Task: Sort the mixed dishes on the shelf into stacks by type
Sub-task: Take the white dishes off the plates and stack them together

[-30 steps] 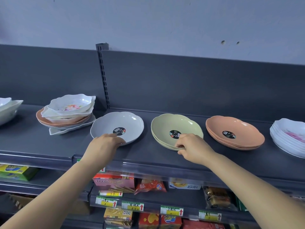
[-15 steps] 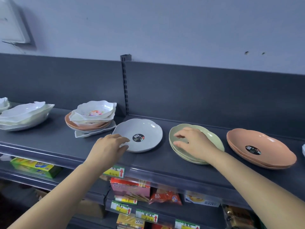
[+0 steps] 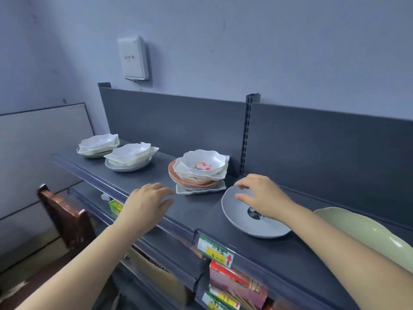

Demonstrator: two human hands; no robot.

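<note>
A mixed pile [image 3: 200, 173] stands mid-shelf: a white flowered bowl on top, white dishes, an orange plate and a white square plate beneath. To its right lies a grey plate [image 3: 245, 222] with a black sticker. My right hand [image 3: 261, 195] hovers over the grey plate's far rim, fingers spread, holding nothing. My left hand [image 3: 147, 202] floats palm down above the shelf's front edge, left of the pile, also with nothing in it. A green plate stack [image 3: 366, 231] sits at the far right. Two more white dish piles [image 3: 130, 157] [image 3: 98, 145] stand further left.
The dark grey shelf [image 3: 192, 211] has a back panel and a slotted upright post [image 3: 247, 135]. Below it are price tags [image 3: 215, 251] and snack packets. A brown wooden chair [image 3: 64, 215] stands at lower left. A white box [image 3: 134, 58] hangs on the wall.
The view has swung left. My right hand left the green plates and now hovers over the grey plate. My left hand moved off the grey plate toward the shelf left of the mixed pile.
</note>
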